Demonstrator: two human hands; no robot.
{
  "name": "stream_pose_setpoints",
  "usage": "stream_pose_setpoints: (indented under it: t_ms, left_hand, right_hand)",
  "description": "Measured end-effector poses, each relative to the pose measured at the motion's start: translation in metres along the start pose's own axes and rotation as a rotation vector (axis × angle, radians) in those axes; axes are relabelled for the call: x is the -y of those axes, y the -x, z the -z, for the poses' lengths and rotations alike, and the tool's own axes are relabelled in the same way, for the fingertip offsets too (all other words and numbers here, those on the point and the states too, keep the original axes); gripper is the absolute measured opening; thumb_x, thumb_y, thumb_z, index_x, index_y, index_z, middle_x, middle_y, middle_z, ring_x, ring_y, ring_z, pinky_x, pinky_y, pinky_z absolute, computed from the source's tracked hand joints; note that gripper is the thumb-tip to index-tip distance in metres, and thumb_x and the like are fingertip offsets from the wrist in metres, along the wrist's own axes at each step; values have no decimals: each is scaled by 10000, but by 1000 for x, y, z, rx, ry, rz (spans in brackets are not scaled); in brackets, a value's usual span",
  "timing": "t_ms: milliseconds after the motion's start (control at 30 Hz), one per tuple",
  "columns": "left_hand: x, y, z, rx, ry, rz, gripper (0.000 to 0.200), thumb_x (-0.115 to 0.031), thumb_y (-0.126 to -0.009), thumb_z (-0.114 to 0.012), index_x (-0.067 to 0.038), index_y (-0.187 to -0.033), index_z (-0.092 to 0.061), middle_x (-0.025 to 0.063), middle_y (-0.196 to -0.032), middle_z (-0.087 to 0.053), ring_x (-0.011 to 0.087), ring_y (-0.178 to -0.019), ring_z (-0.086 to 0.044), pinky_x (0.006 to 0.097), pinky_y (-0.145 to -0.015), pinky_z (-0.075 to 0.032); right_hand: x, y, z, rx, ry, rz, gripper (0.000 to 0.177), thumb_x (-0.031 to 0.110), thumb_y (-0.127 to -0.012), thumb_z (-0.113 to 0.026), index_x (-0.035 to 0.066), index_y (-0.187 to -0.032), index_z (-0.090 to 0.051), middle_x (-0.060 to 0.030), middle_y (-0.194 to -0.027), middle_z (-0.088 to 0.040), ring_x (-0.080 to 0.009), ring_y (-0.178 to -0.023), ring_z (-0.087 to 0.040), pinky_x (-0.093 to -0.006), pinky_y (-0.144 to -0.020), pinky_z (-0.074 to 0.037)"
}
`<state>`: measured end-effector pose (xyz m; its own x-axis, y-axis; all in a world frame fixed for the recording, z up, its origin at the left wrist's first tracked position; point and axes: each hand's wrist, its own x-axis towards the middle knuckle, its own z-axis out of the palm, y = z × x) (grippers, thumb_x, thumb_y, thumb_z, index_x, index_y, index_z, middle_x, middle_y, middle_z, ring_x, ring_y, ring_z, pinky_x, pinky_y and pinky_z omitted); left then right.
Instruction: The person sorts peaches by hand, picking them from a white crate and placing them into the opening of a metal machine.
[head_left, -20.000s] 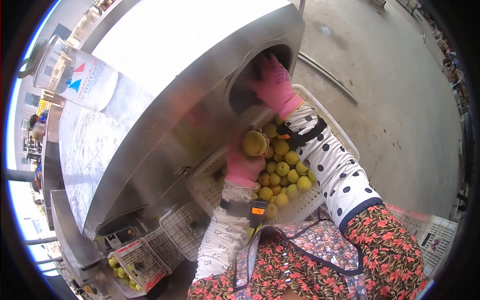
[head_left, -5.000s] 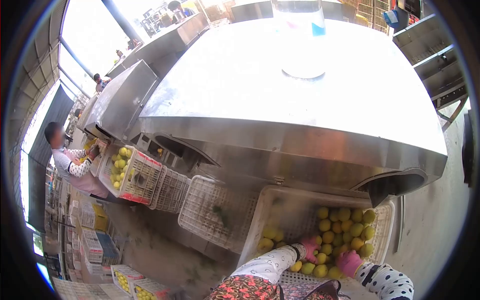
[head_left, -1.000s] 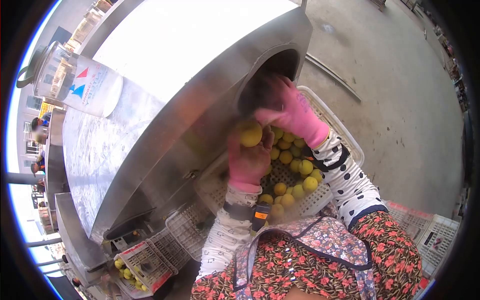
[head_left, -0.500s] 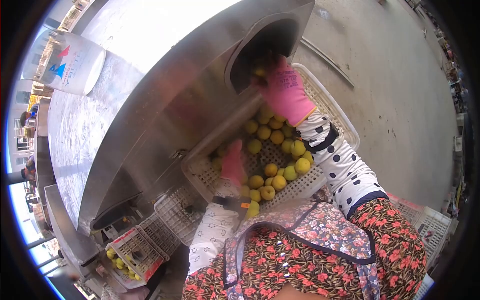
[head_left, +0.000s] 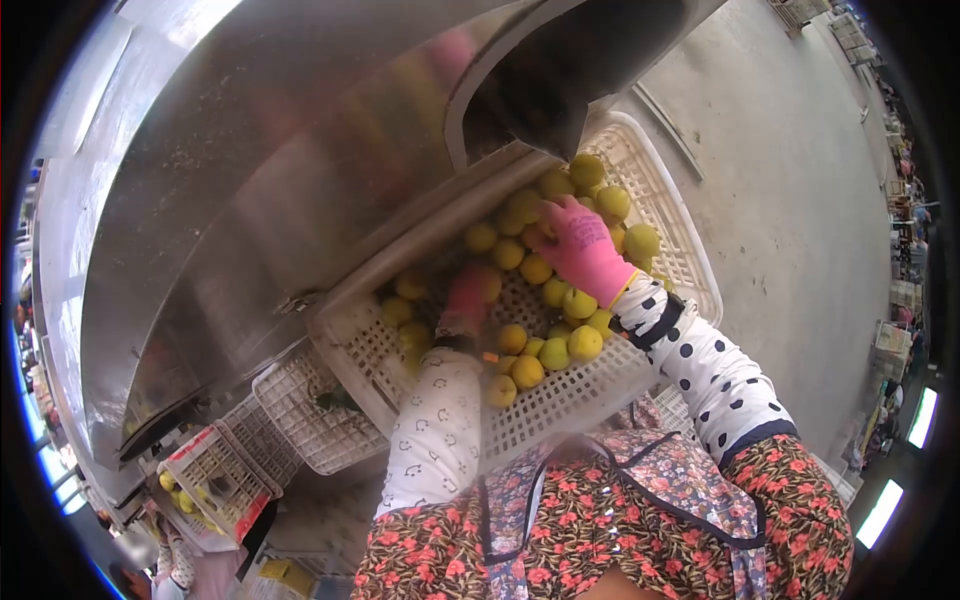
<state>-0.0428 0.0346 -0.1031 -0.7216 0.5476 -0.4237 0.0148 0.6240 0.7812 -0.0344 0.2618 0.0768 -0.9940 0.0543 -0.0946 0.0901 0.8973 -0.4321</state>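
My right hand, in a pink glove, reaches into the white plastic crate. Its fingers curl around a round yellow-green fruit, partly hidden by the glove. Lower and to the left, my left hand, also pink-gloved, is down among the fruit. A single fruit lies against that hand's right side; the fingers are blurred and mostly hidden. More loose fruit covers parts of the crate's perforated bottom. Over the crate's far side hangs the metal chute, its mouth dark.
A steel machine side borders the crate on the left. Another white crate stands at lower left, and farther off a red-edged crate holds yellow fruit. Concrete floor stretches to the right. A person's patterned sleeve shows at bottom left.
My right hand has come out of the chute mouth and down onto the fruit in the crate. My left hand has sunk lower among the fruit. The view has shifted, and more fruit lies under the chute.
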Motion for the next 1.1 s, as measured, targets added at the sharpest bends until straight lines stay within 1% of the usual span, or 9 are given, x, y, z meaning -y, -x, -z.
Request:
stream_pose_setpoints:
  t_ms: [100,200,300,500,600,733,867,1000,1100]
  left_hand:
    - [-10,25,13,-263,-150,-148,603,-305,-746,-746,-112,-1296,-593,196,-1299,-586,361,-1168,-598,424,-1068,-454]
    - [-61,-6,23,-132,-240,125,582,-318,-771,-719,-133,-1307,-586,193,-1327,-572,368,-1233,-555,439,-1073,-453]
    - [-69,-19,3,-199,-414,80,610,-367,-784,-720,-151,-1331,-558,179,-1342,-569,383,-1262,-526,471,-1066,-454]
    - [-78,-18,6,-104,-616,49,789,-449,-735,-801,-231,-1419,-476,168,-1391,-492,375,-1263,-512,500,-1033,-480]
    - [-76,-30,11,38,-604,55,806,-448,-711,-825,-249,-1413,-484,155,-1418,-458,371,-1289,-497,478,-1033,-490]
    - [-97,-22,24,-6,-755,63,809,-466,-695,-841,-241,-1397,-508,133,-1435,-453,335,-1285,-516,461,-1037,-489]
    - [-52,-10,5,-38,-896,-26,811,-470,-684,-845,-249,-1394,-523,144,-1442,-444,308,-1302,-518,452,-1039,-489]
    - [-64,-3,18,153,-792,41,803,-485,-693,-828,-266,-1401,-519,170,-1441,-438,327,-1285,-540,454,-1023,-501]
    - [-66,-21,30,283,-815,34,770,-489,-699,-807,-262,-1382,-533,200,-1439,-430,356,-1229,-577,472,-1005,-513]
  right_hand:
    - [-5,-34,-42,206,435,70,377,255,-870,-673,112,-1214,-613,-159,-1214,-599,-313,-1102,-603,-455,-882,-481]
    - [-50,-54,-123,96,773,271,370,238,-864,-654,150,-1220,-613,-171,-1186,-601,-350,-1132,-580,-451,-879,-471]
    - [-45,-61,-103,304,599,205,449,249,-818,-696,136,-1244,-605,-160,-1204,-602,-330,-1128,-587,-459,-887,-475]
    - [20,25,62,-112,-575,-23,799,181,-653,-859,100,-1382,-543,-144,-1267,-602,-316,-1205,-579,-417,-1015,-474]
    - [37,27,108,-206,-628,-138,844,133,-635,-876,99,-1404,-531,-153,-1266,-605,-322,-1222,-581,-398,-1052,-462]
    - [40,-16,123,-585,-190,187,855,191,-669,-882,66,-1426,-506,-196,-1278,-599,-395,-1119,-610,-455,-978,-495]
    - [66,-22,122,-363,-20,11,765,379,-803,-776,55,-1430,-481,-243,-1275,-586,-436,-1071,-624,-487,-917,-513]
    - [75,-84,129,-339,103,-42,606,526,-877,-657,21,-1207,-604,-258,-1218,-588,-411,-1051,-646,-507,-867,-537]
    - [76,-79,129,-622,-60,60,460,362,-879,-724,12,-1170,-652,-193,-1099,-622,-286,-897,-691,-412,-766,-568]
